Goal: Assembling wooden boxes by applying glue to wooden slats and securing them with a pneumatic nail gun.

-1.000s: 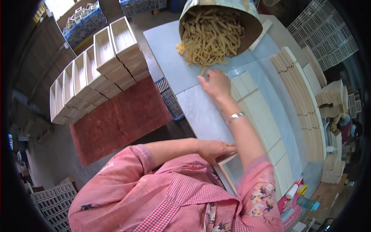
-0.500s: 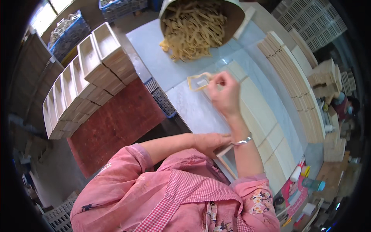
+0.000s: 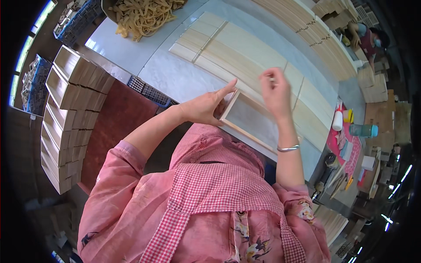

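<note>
My left hand (image 3: 205, 105) grips the left end of a shallow rectangular wooden frame (image 3: 252, 124) that lies on the pale worktable (image 3: 175, 76) close to my body. My right hand (image 3: 275, 93) hovers over the frame's far side with fingers pinched on something small; what it is I cannot tell. A silver bangle (image 3: 287, 148) circles my right wrist. Just beyond the frame lie rows of flat pale wooden slats (image 3: 237, 52).
A heap of tan rubber bands (image 3: 142, 15) sits in a tub at the table's far left. Stacked wooden boxes (image 3: 66, 114) stand on my left beside a red mat (image 3: 116, 118). More slat stacks (image 3: 324, 30) line the far side, where another person (image 3: 366, 35) works. Bottles (image 3: 351, 122) stand right.
My right hand drew back from the rubber band heap to a spot above the frame. My left hand stayed on the frame's end. The camera view tilted toward my body.
</note>
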The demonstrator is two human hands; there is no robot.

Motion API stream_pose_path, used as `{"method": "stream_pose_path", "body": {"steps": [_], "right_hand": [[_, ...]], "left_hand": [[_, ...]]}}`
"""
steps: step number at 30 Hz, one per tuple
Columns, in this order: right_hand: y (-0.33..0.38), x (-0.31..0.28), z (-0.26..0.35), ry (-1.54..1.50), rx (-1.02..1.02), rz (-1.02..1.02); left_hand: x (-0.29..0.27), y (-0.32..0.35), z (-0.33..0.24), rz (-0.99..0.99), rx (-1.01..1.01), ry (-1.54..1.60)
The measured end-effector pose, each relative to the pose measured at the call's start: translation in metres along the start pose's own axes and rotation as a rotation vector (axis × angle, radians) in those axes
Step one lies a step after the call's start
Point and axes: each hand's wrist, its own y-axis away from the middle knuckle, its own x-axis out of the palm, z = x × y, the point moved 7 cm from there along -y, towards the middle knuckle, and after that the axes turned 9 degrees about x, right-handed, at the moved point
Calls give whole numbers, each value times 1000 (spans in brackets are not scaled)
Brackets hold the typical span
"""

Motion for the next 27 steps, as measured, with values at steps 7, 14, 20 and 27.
{"method": "stream_pose_path", "body": {"steps": [7, 14, 20, 27], "right_hand": [[25, 38, 27, -1, -157, 417], [44, 48, 25, -28, -154, 581], [52, 44, 28, -37, -243, 465], [80, 10, 36, 509, 9, 391]], "left_hand": [[-2, 2, -9, -17, 7, 18], [-5, 2, -7, -4, -122, 13], [-6, -2, -9, 31, -74, -59], [-12, -1, -19, -65, 82, -364]]}}
